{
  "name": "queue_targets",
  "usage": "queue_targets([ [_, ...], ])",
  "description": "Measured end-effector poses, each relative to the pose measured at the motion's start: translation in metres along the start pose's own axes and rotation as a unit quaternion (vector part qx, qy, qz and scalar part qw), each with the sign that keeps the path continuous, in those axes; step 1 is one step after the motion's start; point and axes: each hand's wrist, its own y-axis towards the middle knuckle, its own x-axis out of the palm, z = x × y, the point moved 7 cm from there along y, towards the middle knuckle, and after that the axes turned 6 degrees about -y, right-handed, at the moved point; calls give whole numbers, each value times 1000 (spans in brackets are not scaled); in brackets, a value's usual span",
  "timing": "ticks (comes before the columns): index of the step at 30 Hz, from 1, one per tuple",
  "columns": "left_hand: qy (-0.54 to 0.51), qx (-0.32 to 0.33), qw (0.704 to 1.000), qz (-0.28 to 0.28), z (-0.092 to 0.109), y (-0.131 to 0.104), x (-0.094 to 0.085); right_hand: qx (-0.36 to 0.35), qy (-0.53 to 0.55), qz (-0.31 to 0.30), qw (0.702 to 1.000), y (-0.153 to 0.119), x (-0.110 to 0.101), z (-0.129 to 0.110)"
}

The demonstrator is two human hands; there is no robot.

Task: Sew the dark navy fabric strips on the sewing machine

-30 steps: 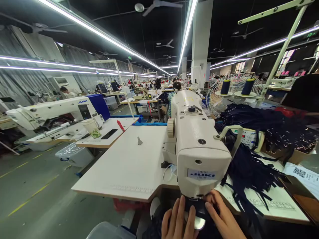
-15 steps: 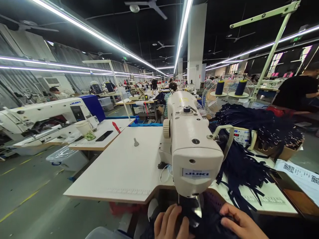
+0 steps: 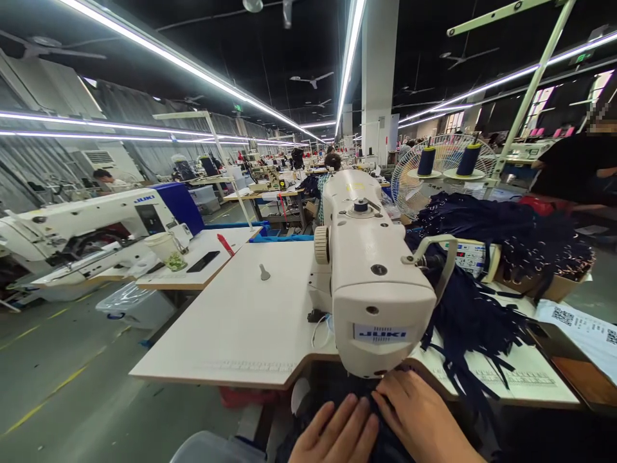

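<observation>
A cream JUKI sewing machine (image 3: 371,270) stands on a white table (image 3: 250,321) right in front of me. Under its head lies dark navy fabric (image 3: 337,395). My left hand (image 3: 337,434) rests flat on that fabric at the bottom edge of the view, fingers together and pointing toward the machine. My right hand (image 3: 419,415) presses on the fabric just below the machine's head, its fingertips beside my left hand's. The needle area is hidden behind the machine head and my hands.
A heap of navy straps (image 3: 482,315) covers the table's right side, with two blue thread cones (image 3: 427,161) and a fan (image 3: 448,170) behind. Another JUKI machine (image 3: 96,225), a cup (image 3: 164,249) and a phone (image 3: 203,261) sit at left. Workers sit in the distance; a person in black (image 3: 578,170) is at right.
My right hand has moved left and forward up to the machine head, covering the presser foot area. My left hand flattened on the fabric. The view tilted slightly.
</observation>
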Motion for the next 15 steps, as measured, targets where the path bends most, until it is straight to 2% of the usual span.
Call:
queue_targets([
  [2,2,16,1000,-10,14,11,13,104,129,-67,984,-6,7,17],
  [5,-7,-65,996,68,14,15,17,257,306,-121,908,-17,16,36],
  [7,-9,-110,988,112,12,12,15,304,362,-122,873,-17,18,41],
  [8,-7,-122,987,104,11,11,15,311,371,-119,867,-15,18,42],
  [10,-11,-142,987,75,8,10,14,308,366,-114,871,-9,17,43],
  [12,-20,-151,988,30,5,12,13,293,338,-116,887,-3,16,43],
  [15,-17,-150,989,-5,2,16,8,283,265,-127,913,2,17,44],
])
